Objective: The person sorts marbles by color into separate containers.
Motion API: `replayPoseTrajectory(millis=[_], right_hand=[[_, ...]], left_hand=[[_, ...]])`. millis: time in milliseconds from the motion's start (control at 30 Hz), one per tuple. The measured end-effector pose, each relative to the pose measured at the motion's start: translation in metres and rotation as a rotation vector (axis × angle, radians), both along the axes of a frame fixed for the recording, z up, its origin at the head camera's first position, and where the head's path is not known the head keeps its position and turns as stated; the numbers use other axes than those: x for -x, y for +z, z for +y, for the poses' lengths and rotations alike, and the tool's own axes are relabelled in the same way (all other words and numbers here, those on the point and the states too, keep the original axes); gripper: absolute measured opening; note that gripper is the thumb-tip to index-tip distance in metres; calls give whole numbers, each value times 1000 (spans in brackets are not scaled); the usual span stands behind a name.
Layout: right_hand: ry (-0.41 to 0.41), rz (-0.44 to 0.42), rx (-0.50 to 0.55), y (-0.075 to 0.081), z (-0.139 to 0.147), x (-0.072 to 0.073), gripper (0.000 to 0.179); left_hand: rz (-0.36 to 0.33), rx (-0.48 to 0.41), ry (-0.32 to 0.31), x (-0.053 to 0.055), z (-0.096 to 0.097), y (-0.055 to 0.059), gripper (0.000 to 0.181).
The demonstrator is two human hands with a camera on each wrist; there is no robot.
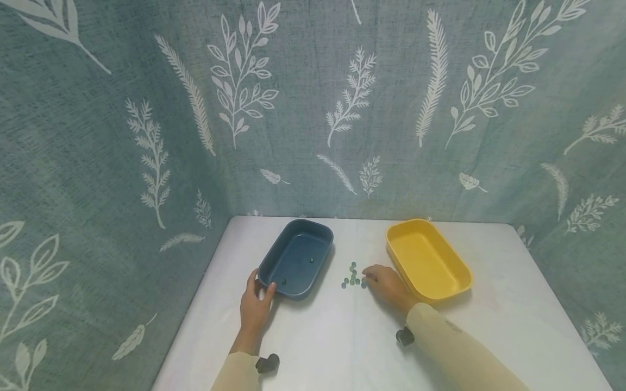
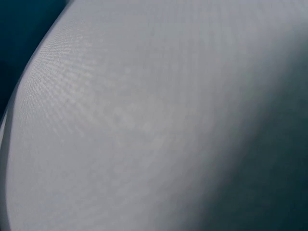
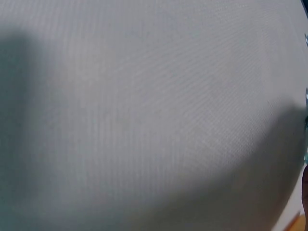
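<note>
My left hand (image 1: 256,307) grips the near-left corner of a blue tray (image 1: 293,296), thumb over the rim and fingers along the outer side. Inside that tray lie two small green glass marbles, one near the thumb (image 1: 284,282) and one farther right. Several more green marbles (image 1: 353,276) form a loose cluster on the white table. At the cluster's right side is my right hand (image 1: 388,285), palm down with fingers bent; nothing shows between its fingertips. At the right wrist view's edge, a sliver of finger (image 3: 305,187) appears beside glassy marbles (image 3: 306,98).
A yellow tray (image 1: 430,255) stands just beyond and right of my right hand, showing no contents. The white table (image 1: 323,347) meets a leaf-patterned cloth (image 1: 303,163) at its back and left. The left wrist view shows mostly blurred table surface (image 2: 125,120).
</note>
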State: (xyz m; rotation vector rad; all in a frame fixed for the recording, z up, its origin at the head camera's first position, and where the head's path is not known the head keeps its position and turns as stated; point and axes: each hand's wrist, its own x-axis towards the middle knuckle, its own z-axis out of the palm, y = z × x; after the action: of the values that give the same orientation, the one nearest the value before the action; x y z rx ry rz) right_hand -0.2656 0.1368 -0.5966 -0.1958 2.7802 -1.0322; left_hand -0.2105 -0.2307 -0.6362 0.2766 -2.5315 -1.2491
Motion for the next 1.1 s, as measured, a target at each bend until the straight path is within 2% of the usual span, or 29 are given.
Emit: replayPoseTrajectory(millis=[233, 467, 733, 1100], right_hand=[[39, 18, 27, 0, -3, -1, 23], [70, 34, -9, 0, -6, -3, 23], [72, 42, -50, -3, -7, -4, 21], [44, 81, 17, -2, -9, -5, 23]], left_hand=[[31, 6, -6, 0, 0, -1, 74], [41, 13, 0, 0, 0, -1, 73], [60, 8, 3, 0, -1, -2, 73], [48, 5, 6, 0, 0, 0, 74]])
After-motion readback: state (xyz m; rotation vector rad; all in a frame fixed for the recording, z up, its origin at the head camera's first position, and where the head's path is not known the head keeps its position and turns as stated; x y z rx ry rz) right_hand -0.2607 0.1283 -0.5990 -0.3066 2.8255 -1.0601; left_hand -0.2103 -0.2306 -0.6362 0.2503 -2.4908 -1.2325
